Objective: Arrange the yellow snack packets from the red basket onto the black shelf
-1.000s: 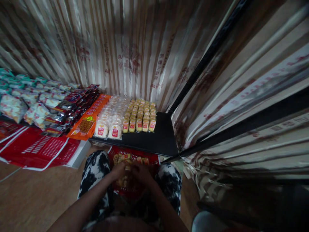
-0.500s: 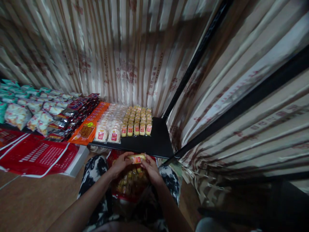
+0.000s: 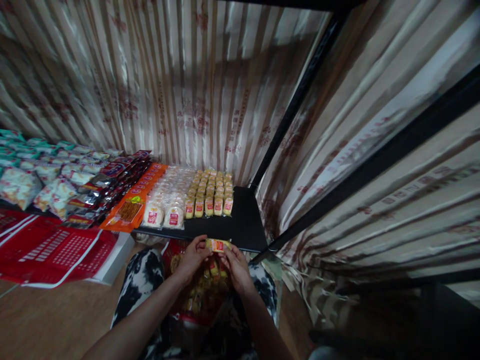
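Yellow snack packet (image 3: pixel 217 245) sits pinched between the fingertips of my left hand (image 3: pixel 194 257) and right hand (image 3: pixel 236 265), near the front edge of the black shelf (image 3: pixel 245 215) and above the red container (image 3: pixel 192 318) of similar packets (image 3: pixel 213 268); a loose grip on its slick-looking wrapper could let it drop among them

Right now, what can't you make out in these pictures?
Fine print on the yellow packet in the hands: head view, too small.
Full contents of the red container: head view, partly hidden by the hands and shadow.
How many teal packets there are: head view, left edge cuts them off.
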Demonstrator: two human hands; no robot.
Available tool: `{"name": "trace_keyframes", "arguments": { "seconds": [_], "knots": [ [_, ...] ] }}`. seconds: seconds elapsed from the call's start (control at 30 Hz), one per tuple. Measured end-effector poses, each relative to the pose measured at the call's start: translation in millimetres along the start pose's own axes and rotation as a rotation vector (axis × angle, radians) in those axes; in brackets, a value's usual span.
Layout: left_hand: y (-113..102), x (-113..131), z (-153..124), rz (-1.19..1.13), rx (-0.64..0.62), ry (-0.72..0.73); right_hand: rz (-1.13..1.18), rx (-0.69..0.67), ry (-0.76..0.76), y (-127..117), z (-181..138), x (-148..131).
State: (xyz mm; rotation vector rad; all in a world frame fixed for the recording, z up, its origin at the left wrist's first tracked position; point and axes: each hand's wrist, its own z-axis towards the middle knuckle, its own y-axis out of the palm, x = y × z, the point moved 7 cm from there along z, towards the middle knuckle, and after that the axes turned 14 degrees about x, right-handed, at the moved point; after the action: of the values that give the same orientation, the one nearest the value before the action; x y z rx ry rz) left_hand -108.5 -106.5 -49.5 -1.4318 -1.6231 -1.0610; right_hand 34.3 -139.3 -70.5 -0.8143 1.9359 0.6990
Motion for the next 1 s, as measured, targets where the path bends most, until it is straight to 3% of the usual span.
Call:
{"name": "trace_keyframes", "arguments": {
  "seconds": [0.17, 0.27, 0.4, 0.47, 0.57, 0.77, 1.0],
  "knots": [
    [9, 19, 14, 0.193, 0.018, 0.128, -0.137, -0.028, -0.102, -1, 2, -6],
    [18, 42, 22, 0.403, -0.014, 0.327, -0.409, -0.035, -0.365, 0, 0, -30],
    [41, 69, 25, 0.59, -0.173, 0.548, -0.702, 0.004, -0.727, 6, -1, -66],
    [51, 78, 28, 0.622, -0.185, 0.592, -0.709, -0.011, -0.743, 8, 8, -72],
    [60, 85, 37, 0.619, -0.104, 0.618, -0.634, 0.021, -0.705, 7, 29, -73],
    [74, 74, 47, 0.536, 0.03, 0.684, -0.436, 0.111, -0.621, 9, 68, -80],
    [90, 62, 52, 0.636, -0.031, 0.746, -0.61, 0.224, -0.645, 25, 87, -91]
  ]
}}
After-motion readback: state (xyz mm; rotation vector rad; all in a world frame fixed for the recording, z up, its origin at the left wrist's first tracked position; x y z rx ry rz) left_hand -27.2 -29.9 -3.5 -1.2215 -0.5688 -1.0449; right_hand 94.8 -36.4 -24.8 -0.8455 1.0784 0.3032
